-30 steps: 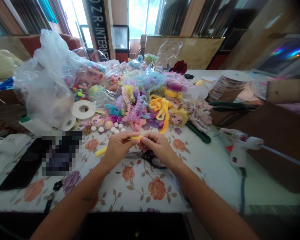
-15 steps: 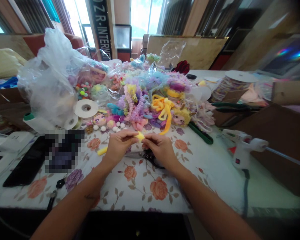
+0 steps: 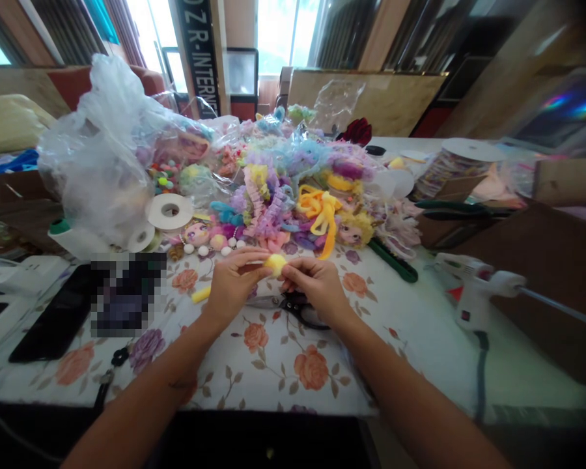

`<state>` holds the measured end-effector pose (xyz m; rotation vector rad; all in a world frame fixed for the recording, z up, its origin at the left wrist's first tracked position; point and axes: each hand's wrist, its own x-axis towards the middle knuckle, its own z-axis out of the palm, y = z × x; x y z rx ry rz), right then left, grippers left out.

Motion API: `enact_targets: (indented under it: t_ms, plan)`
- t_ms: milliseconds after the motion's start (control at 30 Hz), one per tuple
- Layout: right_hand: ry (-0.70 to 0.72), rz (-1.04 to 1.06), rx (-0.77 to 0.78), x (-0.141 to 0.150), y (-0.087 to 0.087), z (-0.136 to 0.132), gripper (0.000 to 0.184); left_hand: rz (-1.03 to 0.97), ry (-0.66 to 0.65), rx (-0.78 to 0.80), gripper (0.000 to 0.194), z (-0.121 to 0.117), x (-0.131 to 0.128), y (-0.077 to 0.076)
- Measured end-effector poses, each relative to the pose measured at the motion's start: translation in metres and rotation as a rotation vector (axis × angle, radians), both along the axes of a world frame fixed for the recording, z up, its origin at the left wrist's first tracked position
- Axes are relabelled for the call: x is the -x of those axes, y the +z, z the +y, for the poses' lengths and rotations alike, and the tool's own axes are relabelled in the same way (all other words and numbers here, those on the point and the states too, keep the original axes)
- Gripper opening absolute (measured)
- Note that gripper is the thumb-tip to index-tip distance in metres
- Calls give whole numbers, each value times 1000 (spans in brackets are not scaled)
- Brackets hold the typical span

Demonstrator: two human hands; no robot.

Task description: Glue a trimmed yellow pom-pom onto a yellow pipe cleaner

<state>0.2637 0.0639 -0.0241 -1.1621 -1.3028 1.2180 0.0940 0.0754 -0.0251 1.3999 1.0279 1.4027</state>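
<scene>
A small fuzzy yellow piece [image 3: 275, 263], curled into a ball shape, is pinched between the fingertips of both hands above the floral tablecloth [image 3: 273, 358]. My left hand [image 3: 232, 282] grips it from the left and my right hand [image 3: 315, 283] from the right, fingers closed. Black-handled scissors [image 3: 293, 305] lie on the cloth just under my right hand. A short yellow stick piece [image 3: 200, 294] lies left of my left hand.
A heap of colourful fuzzy crafts and doll heads [image 3: 297, 195] fills the table's middle, with white beads [image 3: 209, 247] in front. Clear plastic bags [image 3: 97, 150] and tape rolls [image 3: 170, 212] stand at left, a black phone [image 3: 53, 322] lower left, a white glue gun [image 3: 473, 286] at right, green-handled pliers [image 3: 393, 262] nearby.
The yellow piece was a straight length held between both hands; now it is rolled into a small ball at the fingertips. The hands stayed in about the same place.
</scene>
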Motion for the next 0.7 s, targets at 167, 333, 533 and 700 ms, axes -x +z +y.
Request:
enact_targets:
  t_ms: [167,333,533,700]
  plan:
    - [89,77,75,0,1,0,30,-25,-86,21,21,2,2,-2]
    - [133,98,90,-1,1,1,31,-240,-223,276,31,6,3,-8]
    - [88,50,59,-1,-3,1,34,-255,-151,321,29,4,0,-11]
    - [20,-36,-13,-3,-3,4,29,-216,-137,259,25,2,-3,-12]
